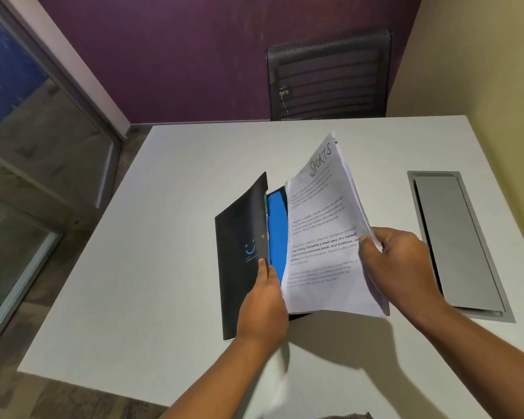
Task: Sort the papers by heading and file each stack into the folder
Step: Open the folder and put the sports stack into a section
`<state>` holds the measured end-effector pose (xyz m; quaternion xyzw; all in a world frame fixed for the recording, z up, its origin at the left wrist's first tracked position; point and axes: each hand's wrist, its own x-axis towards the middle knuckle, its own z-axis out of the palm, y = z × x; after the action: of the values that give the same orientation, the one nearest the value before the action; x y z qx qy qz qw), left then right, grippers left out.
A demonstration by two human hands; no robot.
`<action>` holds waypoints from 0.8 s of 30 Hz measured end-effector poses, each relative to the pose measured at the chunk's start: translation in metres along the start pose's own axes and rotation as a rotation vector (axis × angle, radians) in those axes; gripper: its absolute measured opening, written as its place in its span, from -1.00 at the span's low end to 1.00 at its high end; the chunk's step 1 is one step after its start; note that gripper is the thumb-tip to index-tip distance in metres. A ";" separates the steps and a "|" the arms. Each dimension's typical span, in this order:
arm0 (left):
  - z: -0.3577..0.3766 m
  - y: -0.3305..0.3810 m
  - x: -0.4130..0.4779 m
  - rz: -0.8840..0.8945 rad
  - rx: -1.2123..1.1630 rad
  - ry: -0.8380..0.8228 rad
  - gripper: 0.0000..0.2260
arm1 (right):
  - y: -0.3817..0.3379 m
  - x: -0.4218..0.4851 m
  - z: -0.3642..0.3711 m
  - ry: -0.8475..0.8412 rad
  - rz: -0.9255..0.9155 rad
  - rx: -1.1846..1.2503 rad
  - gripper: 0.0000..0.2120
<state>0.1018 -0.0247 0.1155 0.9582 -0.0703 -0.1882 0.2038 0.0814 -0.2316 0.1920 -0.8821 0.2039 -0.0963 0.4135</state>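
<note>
A black folder (241, 255) with a small blue smile logo lies in the middle of the white table (133, 267). My left hand (262, 300) pinches its front cover and holds it lifted, showing a blue divider (276, 234) inside. A stack of white printed papers (318, 234) with the handwritten heading SPORTS stands tilted over the folder's right side. My right hand (397, 264) grips the stack at its right edge, thumb on the front sheet. The stack's lower edge rests at the folder, whose right half is hidden behind the sheets.
A grey metal cable flap (457, 243) is set into the table at the right. A black mesh chair (330, 77) stands behind the far edge, against the purple wall. A glass partition runs along the left.
</note>
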 end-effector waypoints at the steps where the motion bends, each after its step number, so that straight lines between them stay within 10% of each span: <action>1: 0.000 0.000 0.000 0.004 -0.008 0.000 -0.41 | 0.000 0.000 0.001 -0.009 -0.004 -0.001 -0.55; 24: 0.003 0.016 -0.019 0.086 -0.033 0.029 -0.37 | -0.006 0.006 0.034 -0.167 -0.006 -0.050 -0.66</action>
<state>0.0827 -0.0358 0.1261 0.9533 -0.1053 -0.1666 0.2287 0.0995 -0.2072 0.1744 -0.8977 0.1685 -0.0184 0.4067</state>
